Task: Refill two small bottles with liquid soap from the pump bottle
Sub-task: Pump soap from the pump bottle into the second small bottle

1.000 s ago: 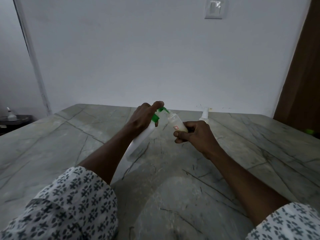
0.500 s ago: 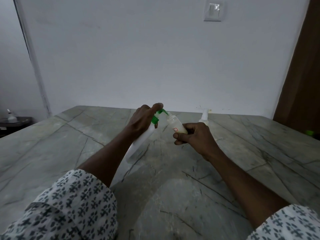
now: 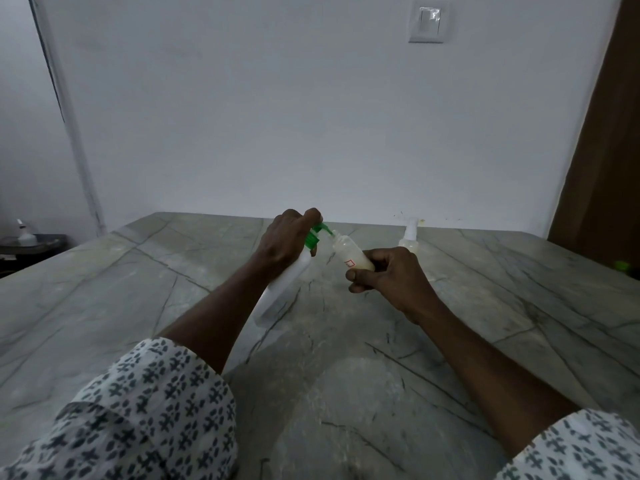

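Observation:
My left hand [image 3: 284, 240] grips the white pump bottle [image 3: 282, 289] by its neck, forefinger on top of the green pump head [image 3: 317, 233]. The bottle leans toward me with its base on the table. The green nozzle points into the open mouth of a small translucent bottle [image 3: 349, 254], which my right hand [image 3: 388, 278] holds tilted toward the pump. Pale liquid fills its lower part, and a small red-edged label shows on its side. A second small bottle [image 3: 408, 237] with its cap on stands behind my right hand, partly hidden.
The grey veined stone table [image 3: 138, 289] runs to a white wall. A brown door panel [image 3: 602, 150] stands at the right. A small green object [image 3: 621, 265] lies past the table's right edge. A dark shelf with a white bottle [image 3: 24, 233] sits at the far left.
Both hands and the two bottles hold almost the same pose. The small bottle sits slightly higher against the nozzle than a second ago.

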`<action>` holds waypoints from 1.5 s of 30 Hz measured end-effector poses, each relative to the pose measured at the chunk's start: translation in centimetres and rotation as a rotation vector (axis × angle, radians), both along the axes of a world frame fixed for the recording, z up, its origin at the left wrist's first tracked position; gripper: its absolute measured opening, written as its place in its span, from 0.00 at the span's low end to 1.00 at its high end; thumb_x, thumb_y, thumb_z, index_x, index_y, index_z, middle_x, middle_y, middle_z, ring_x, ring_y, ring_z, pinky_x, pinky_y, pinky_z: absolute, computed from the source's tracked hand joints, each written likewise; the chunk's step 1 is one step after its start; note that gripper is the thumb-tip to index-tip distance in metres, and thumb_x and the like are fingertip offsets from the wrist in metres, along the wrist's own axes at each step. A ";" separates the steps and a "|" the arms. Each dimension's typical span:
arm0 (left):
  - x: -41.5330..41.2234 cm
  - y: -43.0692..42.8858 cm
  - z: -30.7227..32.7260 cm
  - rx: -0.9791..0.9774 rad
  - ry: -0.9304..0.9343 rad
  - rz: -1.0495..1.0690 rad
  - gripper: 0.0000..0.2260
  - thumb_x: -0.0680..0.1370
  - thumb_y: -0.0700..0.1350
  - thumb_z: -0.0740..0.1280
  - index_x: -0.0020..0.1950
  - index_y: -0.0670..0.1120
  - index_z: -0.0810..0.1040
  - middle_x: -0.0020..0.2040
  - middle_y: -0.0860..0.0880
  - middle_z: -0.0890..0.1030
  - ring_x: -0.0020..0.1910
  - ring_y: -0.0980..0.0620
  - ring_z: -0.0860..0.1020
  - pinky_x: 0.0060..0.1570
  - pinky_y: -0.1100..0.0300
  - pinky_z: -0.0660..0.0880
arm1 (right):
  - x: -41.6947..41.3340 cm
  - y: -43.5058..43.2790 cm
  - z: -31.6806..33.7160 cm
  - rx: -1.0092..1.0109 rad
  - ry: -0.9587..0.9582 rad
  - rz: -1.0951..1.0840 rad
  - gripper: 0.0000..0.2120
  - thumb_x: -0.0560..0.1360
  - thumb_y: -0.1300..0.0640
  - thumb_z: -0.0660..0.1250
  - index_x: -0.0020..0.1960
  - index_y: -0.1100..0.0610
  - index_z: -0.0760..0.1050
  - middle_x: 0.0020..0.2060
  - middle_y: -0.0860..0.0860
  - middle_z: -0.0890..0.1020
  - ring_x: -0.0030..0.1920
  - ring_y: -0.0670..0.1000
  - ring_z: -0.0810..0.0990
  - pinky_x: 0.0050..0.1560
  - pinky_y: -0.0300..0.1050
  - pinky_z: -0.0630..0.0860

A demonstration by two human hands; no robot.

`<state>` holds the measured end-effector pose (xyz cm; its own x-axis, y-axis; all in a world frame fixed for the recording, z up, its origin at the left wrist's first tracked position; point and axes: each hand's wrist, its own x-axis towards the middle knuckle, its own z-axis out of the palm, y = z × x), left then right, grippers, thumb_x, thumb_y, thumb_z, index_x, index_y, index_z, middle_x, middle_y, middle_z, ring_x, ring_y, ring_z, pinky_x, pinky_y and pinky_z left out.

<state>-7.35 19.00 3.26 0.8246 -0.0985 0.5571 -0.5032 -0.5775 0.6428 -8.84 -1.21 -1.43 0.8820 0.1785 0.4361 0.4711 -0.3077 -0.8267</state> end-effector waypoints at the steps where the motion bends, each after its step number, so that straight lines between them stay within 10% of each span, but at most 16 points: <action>1: 0.1 0.1 0.0 0.018 -0.004 0.000 0.16 0.77 0.51 0.51 0.40 0.46 0.75 0.33 0.44 0.81 0.42 0.38 0.78 0.52 0.44 0.75 | 0.0 0.0 0.0 0.000 0.001 0.000 0.17 0.68 0.60 0.77 0.56 0.61 0.81 0.44 0.55 0.86 0.38 0.53 0.87 0.50 0.53 0.83; 9: 0.5 -0.1 0.0 -0.062 0.073 0.019 0.31 0.75 0.65 0.57 0.33 0.39 0.83 0.30 0.44 0.83 0.29 0.51 0.77 0.50 0.47 0.76 | -0.1 -0.1 0.4 0.052 0.004 -0.020 0.13 0.69 0.61 0.77 0.53 0.61 0.82 0.43 0.55 0.86 0.37 0.53 0.87 0.48 0.50 0.83; 19: 0.8 0.1 -0.2 0.020 0.002 0.042 0.18 0.76 0.53 0.52 0.39 0.46 0.78 0.31 0.47 0.82 0.41 0.39 0.78 0.53 0.40 0.75 | 0.0 -0.1 0.0 -0.032 -0.015 -0.023 0.19 0.68 0.58 0.77 0.57 0.61 0.81 0.45 0.56 0.86 0.38 0.51 0.87 0.50 0.52 0.83; 27: 0.8 -0.1 -0.1 -0.019 0.023 0.118 0.36 0.69 0.71 0.53 0.31 0.39 0.82 0.27 0.49 0.80 0.31 0.48 0.75 0.47 0.47 0.75 | -0.3 0.1 0.6 0.026 0.000 -0.060 0.14 0.69 0.59 0.77 0.52 0.63 0.82 0.41 0.57 0.86 0.34 0.53 0.86 0.48 0.56 0.83; 45: 0.8 0.1 -0.3 -0.064 0.042 -0.065 0.21 0.78 0.55 0.55 0.34 0.49 0.79 0.31 0.45 0.82 0.33 0.46 0.77 0.54 0.41 0.75 | -0.1 -0.1 0.5 0.024 0.030 -0.033 0.15 0.69 0.60 0.77 0.54 0.63 0.82 0.42 0.58 0.86 0.36 0.56 0.86 0.48 0.58 0.83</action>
